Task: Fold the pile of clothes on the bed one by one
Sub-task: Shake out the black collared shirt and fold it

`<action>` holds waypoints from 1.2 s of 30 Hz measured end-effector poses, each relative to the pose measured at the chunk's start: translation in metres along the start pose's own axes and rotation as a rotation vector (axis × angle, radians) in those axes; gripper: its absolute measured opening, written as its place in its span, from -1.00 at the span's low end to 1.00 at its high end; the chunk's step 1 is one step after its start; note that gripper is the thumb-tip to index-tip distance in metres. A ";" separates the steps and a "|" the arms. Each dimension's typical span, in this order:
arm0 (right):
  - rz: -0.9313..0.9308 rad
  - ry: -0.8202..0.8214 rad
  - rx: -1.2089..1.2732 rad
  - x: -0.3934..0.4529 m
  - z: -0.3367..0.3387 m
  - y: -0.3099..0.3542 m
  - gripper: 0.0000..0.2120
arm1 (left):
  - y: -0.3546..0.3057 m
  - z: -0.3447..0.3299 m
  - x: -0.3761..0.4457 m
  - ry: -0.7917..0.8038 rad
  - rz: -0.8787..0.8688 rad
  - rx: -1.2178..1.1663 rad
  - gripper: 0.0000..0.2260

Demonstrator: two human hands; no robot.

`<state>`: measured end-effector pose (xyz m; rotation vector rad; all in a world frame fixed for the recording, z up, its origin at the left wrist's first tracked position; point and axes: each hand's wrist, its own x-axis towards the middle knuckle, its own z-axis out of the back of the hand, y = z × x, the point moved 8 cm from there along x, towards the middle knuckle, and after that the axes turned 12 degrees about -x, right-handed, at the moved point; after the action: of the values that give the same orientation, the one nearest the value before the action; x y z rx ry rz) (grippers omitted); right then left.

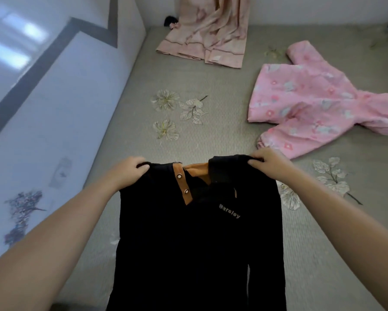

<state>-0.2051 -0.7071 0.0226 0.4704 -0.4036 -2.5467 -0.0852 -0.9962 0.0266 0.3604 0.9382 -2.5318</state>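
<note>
We hold the black shirt [197, 232] by its shoulders, left hand [130, 169] and right hand [267, 162] each curled tight on one, its length running from 12 toward 6 o'clock over the bed [222, 135], hands level.

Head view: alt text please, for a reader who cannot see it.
Two bare hands, left hand and right hand, grip a black shirt by its shoulders above a grey bed. A pink floral garment lies spread at right, with a peach curtain beyond.
</note>
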 end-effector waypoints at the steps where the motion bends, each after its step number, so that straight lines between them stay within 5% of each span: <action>1: -0.004 0.001 0.033 0.007 -0.003 -0.005 -0.79 | -0.002 0.002 0.009 -0.003 -0.023 -0.113 -0.85; 6: -0.159 -0.300 0.514 0.033 0.006 -0.032 -0.86 | -0.014 0.030 0.043 -0.245 -0.246 -0.374 -0.74; 8: -0.249 -0.449 0.690 0.048 0.005 -0.040 -0.71 | -0.016 0.039 0.057 -0.402 -0.404 -0.325 -0.75; 10: -0.366 -0.568 0.603 0.075 -0.007 -0.046 -0.73 | -0.006 0.029 0.086 -0.499 -0.437 -0.172 -0.71; 12: -0.544 -0.487 0.272 0.108 -0.038 -0.051 -0.75 | 0.020 -0.005 0.132 -0.427 -0.247 0.056 -0.65; 15: -0.757 -0.081 -0.101 0.133 -0.114 -0.066 -0.63 | 0.076 -0.066 0.174 -0.235 0.219 0.263 -0.59; 21: -0.379 0.013 -0.427 0.088 -0.197 -0.054 -0.50 | 0.110 -0.156 0.140 -0.129 0.002 0.309 -0.51; 26: -0.163 -0.082 -0.424 0.037 -0.224 -0.019 -0.55 | 0.159 -0.160 0.074 -0.183 0.032 0.130 -0.58; 31: 0.085 -0.097 -0.412 0.010 -0.253 0.056 -0.55 | 0.216 -0.147 0.010 -0.295 0.295 -0.198 -0.64; 36: 0.300 0.016 -0.391 -0.017 -0.294 0.111 -0.53 | 0.251 -0.157 -0.049 -0.211 0.496 -0.137 -0.72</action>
<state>-0.0248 -0.8456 -0.1958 0.2601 0.0344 -2.2513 0.0893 -1.0501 -0.2117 0.2415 0.8156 -1.9988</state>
